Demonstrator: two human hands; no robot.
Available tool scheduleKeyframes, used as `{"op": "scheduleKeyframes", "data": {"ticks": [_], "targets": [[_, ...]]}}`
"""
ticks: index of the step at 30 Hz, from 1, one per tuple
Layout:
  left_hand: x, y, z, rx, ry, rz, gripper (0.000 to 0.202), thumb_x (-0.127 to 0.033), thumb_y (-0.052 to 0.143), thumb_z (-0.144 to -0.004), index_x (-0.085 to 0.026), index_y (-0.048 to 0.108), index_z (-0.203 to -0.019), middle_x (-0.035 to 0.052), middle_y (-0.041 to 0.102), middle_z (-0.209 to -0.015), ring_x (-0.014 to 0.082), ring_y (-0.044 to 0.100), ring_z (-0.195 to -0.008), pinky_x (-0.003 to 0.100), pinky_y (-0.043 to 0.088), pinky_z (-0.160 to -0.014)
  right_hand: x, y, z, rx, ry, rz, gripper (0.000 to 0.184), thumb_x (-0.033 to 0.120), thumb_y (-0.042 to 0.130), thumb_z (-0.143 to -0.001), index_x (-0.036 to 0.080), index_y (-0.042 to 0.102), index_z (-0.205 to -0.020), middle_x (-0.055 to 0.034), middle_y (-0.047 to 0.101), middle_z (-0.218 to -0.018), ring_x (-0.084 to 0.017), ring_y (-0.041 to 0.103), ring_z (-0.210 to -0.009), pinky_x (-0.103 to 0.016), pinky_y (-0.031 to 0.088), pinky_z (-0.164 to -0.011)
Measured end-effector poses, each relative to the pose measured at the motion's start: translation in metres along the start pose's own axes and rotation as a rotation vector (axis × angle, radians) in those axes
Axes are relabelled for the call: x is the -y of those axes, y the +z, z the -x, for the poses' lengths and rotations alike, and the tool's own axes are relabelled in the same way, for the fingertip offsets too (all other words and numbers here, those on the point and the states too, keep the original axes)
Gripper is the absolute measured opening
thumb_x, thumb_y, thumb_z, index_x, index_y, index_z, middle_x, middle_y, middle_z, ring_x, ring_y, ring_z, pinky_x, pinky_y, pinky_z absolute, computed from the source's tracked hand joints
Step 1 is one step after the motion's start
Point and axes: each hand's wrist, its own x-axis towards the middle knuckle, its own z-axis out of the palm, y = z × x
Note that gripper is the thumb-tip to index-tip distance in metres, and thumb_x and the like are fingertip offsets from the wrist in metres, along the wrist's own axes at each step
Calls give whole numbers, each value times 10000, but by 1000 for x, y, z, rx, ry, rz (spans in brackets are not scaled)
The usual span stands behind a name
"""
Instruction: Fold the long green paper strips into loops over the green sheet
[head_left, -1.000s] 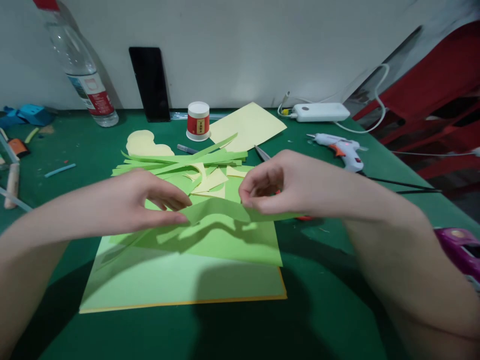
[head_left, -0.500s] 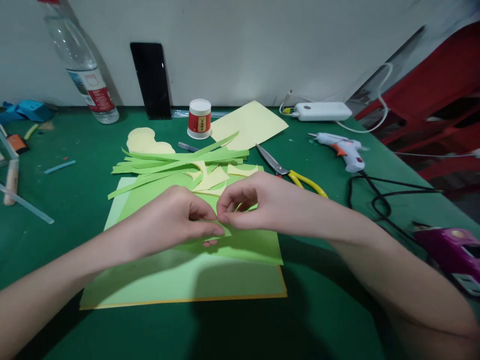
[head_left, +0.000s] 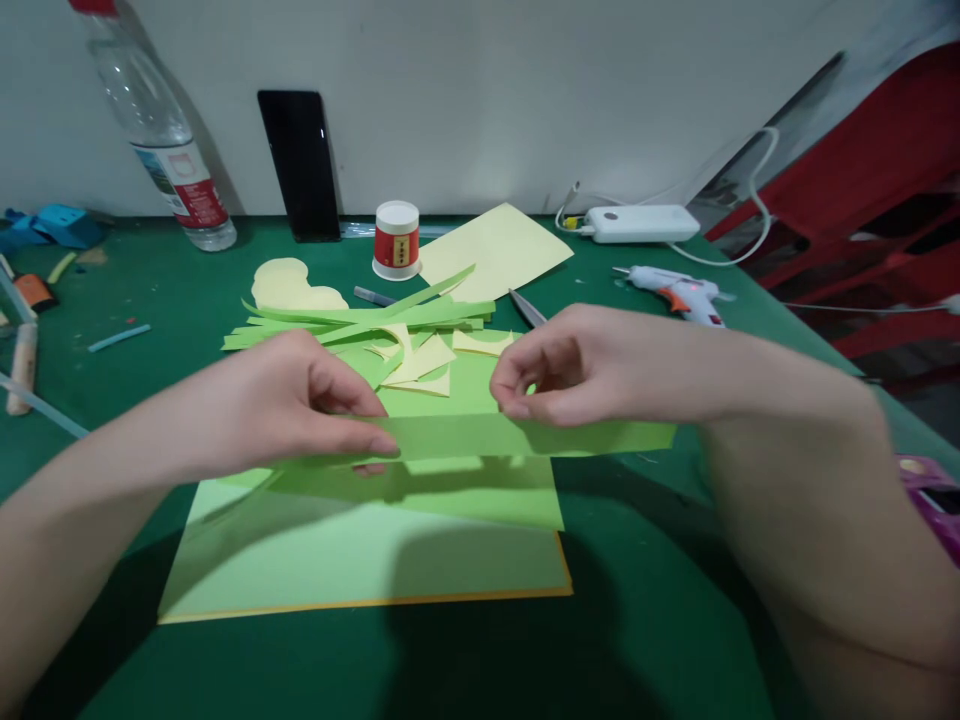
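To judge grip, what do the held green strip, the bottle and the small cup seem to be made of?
Held green strip: probably matte paper or thin card; it looks thin, with no gloss.
Bottle: likely clear, glossy plastic; it is transparent with bright highlights.
Small cup: paper or plastic, I can't tell; its white surface looks smooth.

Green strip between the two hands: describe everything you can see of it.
The green strip is long, narrow and light green, and looks like thin paper. It runs crosswise, nearly straight, its broad face turned toward the camera. The left hand grips it between thumb and fingers; the right hand pinches its upper edge. Its right end extends past the right hand; its left end is hard to make out. Below it lies a larger green sheet, partly in shadow.
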Motion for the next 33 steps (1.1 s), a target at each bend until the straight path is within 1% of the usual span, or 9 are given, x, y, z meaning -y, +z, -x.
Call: {"op": "scheduleKeyframes", "data": {"ticks": [4, 6, 9, 11, 14, 20, 26, 30, 33], "targets": [[7, -15, 8, 5, -40, -106, 298, -432, 595, -737, -167, 721, -684, -23, 575, -510, 57, 363, -431, 155, 250, -387, -6, -11, 9, -14, 18, 81, 83, 158, 508, -675, 187, 547, -608, 49, 437, -532, -55, 318, -455, -205, 257, -399], [9, -17, 9, 52, -37, -140, 237, -381, 591, -757, -186, 725, -748, -24, 642, -608, 73, 459, -487, 148, 314, -433, -5, -10, 10, 3, 23, 95, 89, 144, 496, -677, 191, 546, -621, 46, 448, -541, -58, 314, -451, -209, 249, -390], [11, -8, 5, 81, 33, -130, 224, -349, 622, -743, -246, 701, -926, -26, 698, -894, 121, 601, -731, 139, 414, -611, -2, -1, 5, 68, -22, 84, 103, 127, 464, -687, 182, 542, -648, 42, 479, -583, -59, 332, -473, -207, 270, -411], [10, 3, 0, 64, 98, -112, 303, -411, 613, -744, -269, 673, -1005, -21, 691, -966, 134, 612, -783, 146, 421, -627, 2, 7, 0, 105, -57, 84, 106, 134, 450, -699, 176, 538, -657, 42, 491, -607, -59, 355, -499, -202, 291, -440], [5, 22, -6, 11, 171, -106, 362, -475, 493, -816, -226, 671, -1008, -6, 688, -766, 104, 549, -555, 173, 342, -464, 5, 17, -6, 134, -83, 53, 100, 153, 452, -711, 177, 548, -698, 42, 512, -653, -64, 412, -560, -187, 326, -487], [-5, 44, -6, -85, 235, -55, 324, -338, 442, -871, -159, 677, -738, -34, 526, -497, 55, 356, -416, 191, 246, -419, 12, 26, -10, 68, -128, -8, 110, 146, 456, -729, 161, 564, -715, 30, 530, -668, -66, 440, -582, -176, 334, -512], [-8, 43, -4, -139, 250, -29, 312, -292, 469, -853, -143, 626, -628, -52, 425, -444, 44, 287, -401, 184, 222, -404, 13, 29, -10, 14, -174, -3, 112, 156, 467, -744, 160, 577, -727, 27, 556, -685, -69, 467, -607, -177, 347, -536], [-10, 36, -1, -123, 250, -36, 280, -307, 478, -848, -158, 677, -719, -46, 472, -459, 47, 310, -401, 176, 233, -394, 12, 26, -5, -9, -193, 57, 97, 146, 468, -738, 171, 536, -674, 49, 521, -642, -57, 435, -580, -172, 326, -512], [-10, 23, 2, -126, 236, -31, 244, -318, 529, -814, -185, 712, -722, -45, 500, -448, 48, 310, -382, 170, 234, -370, 10, 16, 3, -15, -186, 101, 115, 128, 468, -728, 173, 505, -629, 56, 476, -586, -50, 387, -529, -173, 300, -465]]}}
